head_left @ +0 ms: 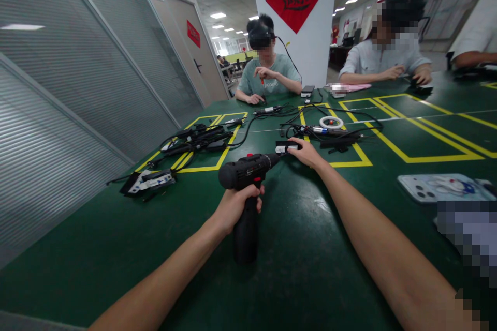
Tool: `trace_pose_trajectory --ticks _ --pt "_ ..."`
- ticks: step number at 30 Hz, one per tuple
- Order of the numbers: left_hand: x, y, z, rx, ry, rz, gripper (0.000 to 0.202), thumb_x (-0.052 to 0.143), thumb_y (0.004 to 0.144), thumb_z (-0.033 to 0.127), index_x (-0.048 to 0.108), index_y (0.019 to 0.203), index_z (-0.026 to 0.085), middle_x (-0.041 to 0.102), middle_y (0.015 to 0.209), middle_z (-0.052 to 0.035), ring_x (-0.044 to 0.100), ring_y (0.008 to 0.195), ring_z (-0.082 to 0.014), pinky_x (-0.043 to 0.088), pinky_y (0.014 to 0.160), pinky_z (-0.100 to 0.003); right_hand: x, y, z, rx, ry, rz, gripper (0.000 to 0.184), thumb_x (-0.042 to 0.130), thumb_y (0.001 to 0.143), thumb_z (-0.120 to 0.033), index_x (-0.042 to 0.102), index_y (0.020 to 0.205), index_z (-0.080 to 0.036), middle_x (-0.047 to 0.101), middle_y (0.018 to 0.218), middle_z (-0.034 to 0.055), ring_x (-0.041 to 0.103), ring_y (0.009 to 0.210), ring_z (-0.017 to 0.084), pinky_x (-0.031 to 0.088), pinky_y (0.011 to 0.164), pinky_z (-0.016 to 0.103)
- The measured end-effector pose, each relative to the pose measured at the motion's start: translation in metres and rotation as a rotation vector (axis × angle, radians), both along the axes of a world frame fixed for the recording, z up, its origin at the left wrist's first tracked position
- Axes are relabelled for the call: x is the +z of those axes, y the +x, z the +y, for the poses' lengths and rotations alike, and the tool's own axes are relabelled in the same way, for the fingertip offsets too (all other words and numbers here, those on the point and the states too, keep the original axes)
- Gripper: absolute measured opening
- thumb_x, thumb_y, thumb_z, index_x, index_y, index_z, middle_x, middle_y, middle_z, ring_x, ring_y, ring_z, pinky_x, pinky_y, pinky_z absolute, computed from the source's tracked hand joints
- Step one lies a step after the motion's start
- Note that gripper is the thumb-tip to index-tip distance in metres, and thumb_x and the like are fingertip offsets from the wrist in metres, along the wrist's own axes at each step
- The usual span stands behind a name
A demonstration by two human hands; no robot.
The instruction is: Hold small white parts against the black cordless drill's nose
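A black cordless drill (245, 240) with red buttons stands out over the green table, its chuck pointing away to the right. My left hand (237, 206) is wrapped round the drill's handle. Just beyond the chuck, my right hand (306, 152) grips a small black-and-white block (286, 148) between thumb and fingers. The chuck's tip comes close to this block; whether they touch I cannot tell. Beyond my right hand lie a soldering iron (334, 133) with a cable and a white ring-shaped roll (331, 123).
Tangled black cables (198, 139) and a black-and-white flat piece (149, 182) lie on the left of the green table (303, 269). A phone (438, 187) lies at the right. Yellow tape (438, 158) marks rectangles. Across the table sit one person (272, 75) and another person (382, 62).
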State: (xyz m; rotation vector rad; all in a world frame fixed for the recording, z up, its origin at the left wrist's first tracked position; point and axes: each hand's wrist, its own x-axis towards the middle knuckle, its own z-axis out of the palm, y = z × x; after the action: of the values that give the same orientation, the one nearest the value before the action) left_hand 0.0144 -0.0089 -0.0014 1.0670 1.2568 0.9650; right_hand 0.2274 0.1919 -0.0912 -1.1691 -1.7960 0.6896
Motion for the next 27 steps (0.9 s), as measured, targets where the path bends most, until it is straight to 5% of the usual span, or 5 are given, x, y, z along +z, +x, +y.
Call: trace_pose_trajectory --ticks 27 --pt "0.0003 -0.0006 -0.0004 0.003 0.007 -0.002 0.016 0.058 0.069 0.024 0.061 0.080 0.012 0.055 0.053 -0.0013 0.052 0.049 -0.0140 0.042 0.050 -0.025 -0.0037 -0.0001 0.0036 -0.012 -0.001 -0.007 0.045 0.060 0.075 -0.030 0.062 0.119 -0.022 0.065 0.112 0.0042 0.060 0.097 0.020 0.044 0.091 0.033"
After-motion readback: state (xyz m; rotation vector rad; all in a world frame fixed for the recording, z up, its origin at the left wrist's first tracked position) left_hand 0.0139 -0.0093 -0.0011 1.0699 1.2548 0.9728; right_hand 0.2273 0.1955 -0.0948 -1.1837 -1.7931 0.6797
